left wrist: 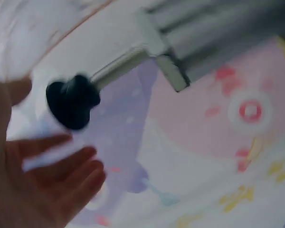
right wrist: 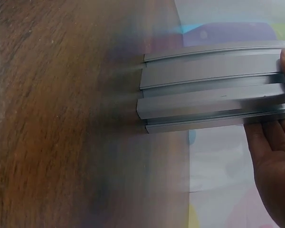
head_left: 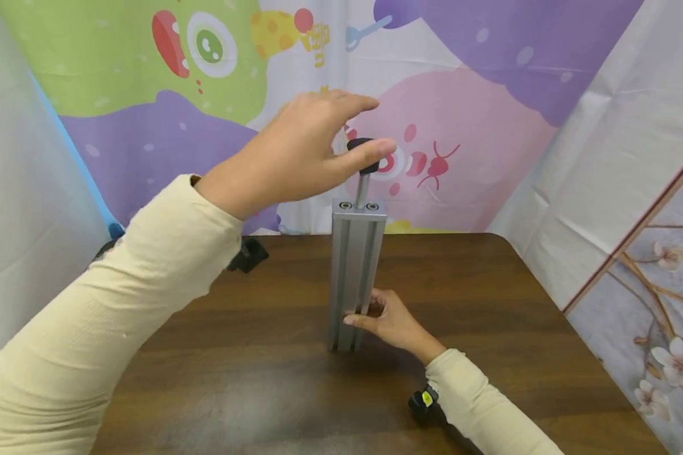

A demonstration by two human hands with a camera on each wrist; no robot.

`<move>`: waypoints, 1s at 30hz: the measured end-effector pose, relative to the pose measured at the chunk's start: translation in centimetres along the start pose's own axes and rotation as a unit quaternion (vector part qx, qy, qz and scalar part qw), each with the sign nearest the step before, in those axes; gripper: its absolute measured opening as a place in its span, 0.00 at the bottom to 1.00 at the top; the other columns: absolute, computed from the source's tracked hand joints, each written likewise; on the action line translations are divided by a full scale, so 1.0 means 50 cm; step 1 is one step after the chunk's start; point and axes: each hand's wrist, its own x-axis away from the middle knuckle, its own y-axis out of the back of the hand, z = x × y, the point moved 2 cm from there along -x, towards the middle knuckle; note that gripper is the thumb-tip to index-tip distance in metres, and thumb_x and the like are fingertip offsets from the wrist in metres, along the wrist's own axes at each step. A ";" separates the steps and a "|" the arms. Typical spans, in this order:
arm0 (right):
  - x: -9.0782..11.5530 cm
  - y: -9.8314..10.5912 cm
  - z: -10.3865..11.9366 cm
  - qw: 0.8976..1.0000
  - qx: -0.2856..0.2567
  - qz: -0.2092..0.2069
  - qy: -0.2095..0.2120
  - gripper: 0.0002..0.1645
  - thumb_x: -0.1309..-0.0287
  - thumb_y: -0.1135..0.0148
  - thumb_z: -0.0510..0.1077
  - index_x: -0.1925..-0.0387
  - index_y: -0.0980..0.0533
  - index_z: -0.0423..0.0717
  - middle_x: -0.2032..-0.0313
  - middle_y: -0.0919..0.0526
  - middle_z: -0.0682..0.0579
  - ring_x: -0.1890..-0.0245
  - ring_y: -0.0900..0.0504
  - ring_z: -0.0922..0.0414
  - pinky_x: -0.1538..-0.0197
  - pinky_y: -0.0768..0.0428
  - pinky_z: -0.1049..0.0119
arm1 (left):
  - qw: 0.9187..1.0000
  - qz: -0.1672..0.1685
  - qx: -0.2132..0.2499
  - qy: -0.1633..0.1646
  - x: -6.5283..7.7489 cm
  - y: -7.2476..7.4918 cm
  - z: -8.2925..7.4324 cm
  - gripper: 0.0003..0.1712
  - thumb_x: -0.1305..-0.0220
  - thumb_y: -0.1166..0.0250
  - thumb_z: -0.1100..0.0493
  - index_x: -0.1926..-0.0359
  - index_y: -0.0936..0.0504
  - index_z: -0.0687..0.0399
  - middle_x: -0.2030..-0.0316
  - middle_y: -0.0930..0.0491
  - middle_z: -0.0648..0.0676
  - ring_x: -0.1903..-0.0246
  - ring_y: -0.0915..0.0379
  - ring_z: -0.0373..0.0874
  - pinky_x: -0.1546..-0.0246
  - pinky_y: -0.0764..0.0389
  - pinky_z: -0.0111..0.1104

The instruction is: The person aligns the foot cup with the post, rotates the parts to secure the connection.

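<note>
A tall grey aluminium profile (head_left: 355, 272) with grooved sides stands upright over the table. From its top end rises a thin metal rod (head_left: 362, 189) capped by a black knob (head_left: 360, 145). My left hand (head_left: 301, 145) is beside the knob with fingers extended, its thumb overlapping the knob in the head view. In the left wrist view a gap shows between the knob (left wrist: 73, 102) and the spread fingers. My right hand (head_left: 395, 322) grips the profile low down, thumb across the front and fingers around the side. The right wrist view shows the profile's bottom end (right wrist: 145, 95) close to the tabletop.
The brown wooden table (head_left: 250, 379) reaches back to a cartoon-patterned curtain (head_left: 461, 114). A black object (head_left: 249, 255) lies at the back left, partly behind the left sleeve. White cloth (head_left: 609, 151) and a flower-patterned panel (head_left: 666, 316) border the right side.
</note>
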 end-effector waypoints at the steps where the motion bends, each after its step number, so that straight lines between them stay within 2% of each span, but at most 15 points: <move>1: 0.000 0.000 -0.001 1.000 -0.001 0.001 0.003 0.11 0.46 0.31 0.39 0.65 0.22 0.36 0.59 0.14 0.42 0.58 0.15 0.55 0.59 0.19 0.66 | 0.998 -0.032 -0.059 -0.004 0.002 -0.003 -0.009 0.35 0.34 0.44 0.38 0.42 0.25 0.64 0.46 0.23 0.58 0.58 0.23 0.49 0.46 0.26 0.37; 2: -0.001 0.001 -0.002 1.000 -0.001 0.002 0.008 0.11 0.46 0.31 0.39 0.65 0.22 0.36 0.59 0.14 0.41 0.58 0.15 0.54 0.60 0.19 0.66 | 0.993 -0.056 -0.102 -0.005 0.003 -0.007 -0.016 0.35 0.35 0.44 0.35 0.49 0.21 0.65 0.53 0.21 0.59 0.65 0.25 0.51 0.52 0.24 0.38; 3: -0.001 0.001 -0.002 1.000 -0.001 0.003 0.010 0.11 0.46 0.31 0.39 0.65 0.22 0.37 0.59 0.14 0.42 0.58 0.15 0.55 0.60 0.19 0.66 | 0.988 -0.077 -0.135 -0.007 0.003 -0.011 -0.022 0.35 0.36 0.44 0.34 0.56 0.19 0.65 0.60 0.22 0.60 0.64 0.26 0.50 0.59 0.22 0.38; 4: -0.002 0.001 -0.002 1.000 -0.002 0.003 0.014 0.10 0.46 0.31 0.39 0.65 0.22 0.36 0.59 0.14 0.42 0.58 0.15 0.54 0.60 0.19 0.66 | 0.983 -0.090 -0.158 -0.006 0.003 -0.016 -0.027 0.35 0.37 0.44 0.33 0.63 0.19 0.65 0.65 0.24 0.59 0.70 0.29 0.50 0.66 0.23 0.38; 6: -0.003 0.001 -0.002 1.000 -0.002 0.004 0.015 0.11 0.45 0.31 0.39 0.62 0.21 0.37 0.59 0.14 0.42 0.59 0.15 0.55 0.60 0.19 0.66 | 0.977 -0.099 -0.189 0.000 0.001 -0.023 -0.032 0.34 0.38 0.43 0.33 0.71 0.22 0.64 0.72 0.29 0.58 0.75 0.33 0.49 0.74 0.25 0.37; 8: -0.003 -0.001 -0.002 1.000 -0.005 0.008 0.015 0.14 0.45 0.32 0.39 0.57 0.21 0.37 0.59 0.14 0.42 0.59 0.15 0.56 0.59 0.19 0.65 | 0.978 -0.092 -0.188 0.008 -0.002 -0.028 -0.031 0.31 0.37 0.41 0.36 0.73 0.23 0.62 0.73 0.30 0.57 0.75 0.35 0.48 0.75 0.27 0.37; 12: -0.002 -0.002 -0.004 1.000 -0.007 0.006 0.006 0.15 0.45 0.31 0.38 0.57 0.21 0.35 0.60 0.14 0.42 0.60 0.15 0.57 0.59 0.19 0.66 | 0.993 -0.060 -0.104 0.002 -0.008 -0.026 -0.022 0.22 0.36 0.36 0.46 0.64 0.17 0.64 0.68 0.23 0.57 0.69 0.29 0.48 0.66 0.26 0.37; 15: -0.001 0.000 -0.004 1.000 -0.003 0.003 0.001 0.14 0.46 0.31 0.38 0.57 0.20 0.35 0.60 0.14 0.42 0.61 0.15 0.57 0.59 0.19 0.66 | 1.000 -0.005 0.030 0.005 -0.010 -0.016 -0.012 0.16 0.35 0.36 0.55 0.54 0.17 0.64 0.60 0.18 0.57 0.59 0.24 0.45 0.54 0.25 0.34; 17: 0.000 0.001 -0.004 1.000 -0.001 0.002 0.001 0.15 0.46 0.31 0.38 0.57 0.20 0.35 0.60 0.14 0.42 0.61 0.15 0.57 0.59 0.19 0.66 | 0.990 0.044 0.134 0.021 -0.009 -0.007 -0.003 0.16 0.33 0.40 0.61 0.47 0.20 0.64 0.53 0.18 0.56 0.53 0.23 0.43 0.48 0.26 0.33; 19: 0.000 0.002 -0.003 1.000 0.004 0.001 0.004 0.14 0.46 0.31 0.38 0.57 0.20 0.36 0.60 0.14 0.42 0.61 0.15 0.57 0.59 0.19 0.66 | 0.971 0.088 0.218 0.045 -0.006 0.000 0.003 0.19 0.32 0.44 0.66 0.41 0.24 0.63 0.48 0.21 0.55 0.49 0.24 0.42 0.44 0.28 0.33; 21: 0.000 0.004 -0.002 1.000 0.003 0.001 0.005 0.14 0.46 0.31 0.38 0.58 0.20 0.35 0.60 0.14 0.42 0.61 0.15 0.58 0.59 0.19 0.66 | 0.953 0.122 0.271 0.062 -0.005 0.004 0.009 0.21 0.30 0.49 0.69 0.38 0.28 0.61 0.44 0.24 0.54 0.47 0.25 0.41 0.42 0.29 0.34; 23: 0.000 0.004 -0.001 1.000 0.003 0.000 0.004 0.14 0.46 0.31 0.38 0.58 0.20 0.35 0.60 0.14 0.42 0.61 0.15 0.58 0.59 0.19 0.66 | 0.947 0.142 0.283 0.063 -0.004 0.007 0.012 0.23 0.29 0.51 0.69 0.36 0.29 0.58 0.41 0.26 0.52 0.45 0.27 0.39 0.40 0.31 0.34; 27: 0.000 0.003 0.000 1.000 0.003 0.002 0.000 0.14 0.46 0.31 0.38 0.58 0.20 0.35 0.61 0.14 0.42 0.62 0.16 0.60 0.59 0.19 0.66 | 0.945 0.154 0.281 0.072 -0.003 0.007 0.011 0.24 0.29 0.48 0.64 0.33 0.32 0.55 0.37 0.29 0.49 0.42 0.30 0.37 0.39 0.32 0.33; 28: 0.000 0.003 0.000 1.000 0.004 0.002 0.000 0.14 0.46 0.31 0.38 0.58 0.20 0.35 0.61 0.14 0.43 0.62 0.16 0.60 0.59 0.19 0.66 | 0.948 0.146 0.274 0.077 -0.003 0.007 0.010 0.25 0.29 0.46 0.61 0.33 0.33 0.54 0.36 0.31 0.48 0.40 0.32 0.37 0.38 0.33 0.33; 30: 0.000 0.004 0.001 1.000 0.005 0.003 0.001 0.14 0.46 0.31 0.38 0.57 0.20 0.36 0.61 0.14 0.43 0.62 0.16 0.60 0.59 0.19 0.66 | 0.965 0.109 0.226 0.075 -0.003 0.004 0.005 0.28 0.31 0.41 0.54 0.33 0.32 0.53 0.36 0.30 0.48 0.39 0.33 0.39 0.39 0.32 0.32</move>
